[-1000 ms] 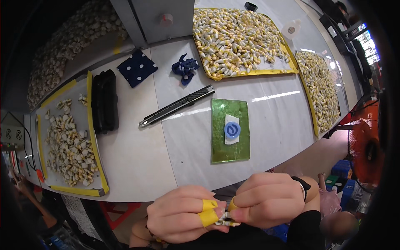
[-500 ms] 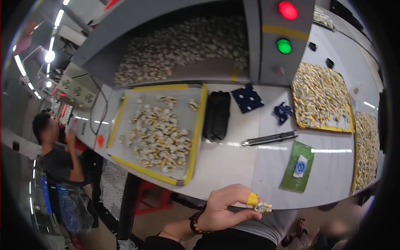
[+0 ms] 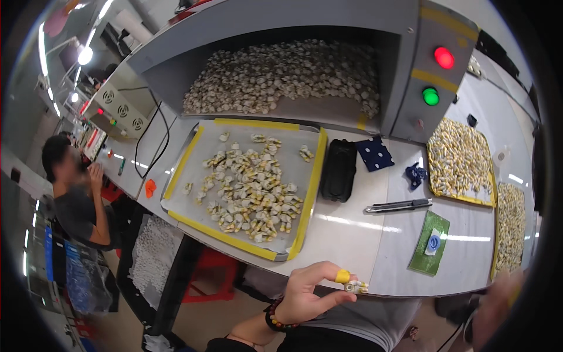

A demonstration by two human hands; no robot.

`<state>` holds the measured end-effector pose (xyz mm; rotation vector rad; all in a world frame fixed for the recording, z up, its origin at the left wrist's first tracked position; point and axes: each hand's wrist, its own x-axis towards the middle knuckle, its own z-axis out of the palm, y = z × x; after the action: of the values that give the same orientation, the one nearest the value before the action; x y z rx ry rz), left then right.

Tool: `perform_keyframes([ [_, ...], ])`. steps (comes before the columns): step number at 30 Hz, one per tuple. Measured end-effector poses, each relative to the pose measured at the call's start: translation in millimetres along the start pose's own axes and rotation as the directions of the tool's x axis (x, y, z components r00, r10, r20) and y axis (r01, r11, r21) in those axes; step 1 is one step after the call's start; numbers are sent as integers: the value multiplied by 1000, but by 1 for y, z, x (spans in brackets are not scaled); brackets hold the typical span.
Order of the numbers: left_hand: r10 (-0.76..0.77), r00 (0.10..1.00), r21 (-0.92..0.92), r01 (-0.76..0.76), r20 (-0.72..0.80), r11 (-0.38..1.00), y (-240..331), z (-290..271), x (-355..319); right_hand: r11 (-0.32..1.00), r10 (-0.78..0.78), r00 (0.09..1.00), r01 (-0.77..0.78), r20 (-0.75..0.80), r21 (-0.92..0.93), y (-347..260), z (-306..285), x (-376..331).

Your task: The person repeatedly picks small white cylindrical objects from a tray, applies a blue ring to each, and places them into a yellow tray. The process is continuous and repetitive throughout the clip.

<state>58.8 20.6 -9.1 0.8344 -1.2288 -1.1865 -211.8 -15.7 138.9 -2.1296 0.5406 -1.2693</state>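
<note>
Near the table's front edge my left hand (image 3: 314,293), a beaded bracelet at its wrist, pinches a small white and yellow part (image 3: 358,287) between thumb and forefinger. Yellow tape (image 3: 342,276) is wrapped round that fingertip. The part looks like the loose pieces (image 3: 252,188) heaped on the yellow-edged tray (image 3: 218,242) beyond the hand. At the lower right my right hand (image 3: 498,308) is smeared by motion beside a long tray of small yellowish pieces (image 3: 510,229). Its fingers cannot be made out.
A grey machine (image 3: 404,88) with a red and a green light holds many pale pieces. On the table lie a black case (image 3: 339,170), a dotted blue cloth (image 3: 375,154), a cutter knife (image 3: 399,206), a green mat (image 3: 430,243) and a full tray (image 3: 460,161). A co-worker (image 3: 76,199) sits left.
My head view has shifted, so the table items sit differently in the picture. My right hand has moved up and to the right. My left hand keeps hold of the small part.
</note>
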Motion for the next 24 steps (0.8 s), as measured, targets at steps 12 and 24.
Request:
perform_keyframes([
  [12,185,981,623,-109,-58,775,-21,11,3,536,164,747,481,645,-694,149,108,97],
  [24,262,944,693,-53,-200,719,-26,17,17,404,239,643,616,728,-677,172,126,115],
])
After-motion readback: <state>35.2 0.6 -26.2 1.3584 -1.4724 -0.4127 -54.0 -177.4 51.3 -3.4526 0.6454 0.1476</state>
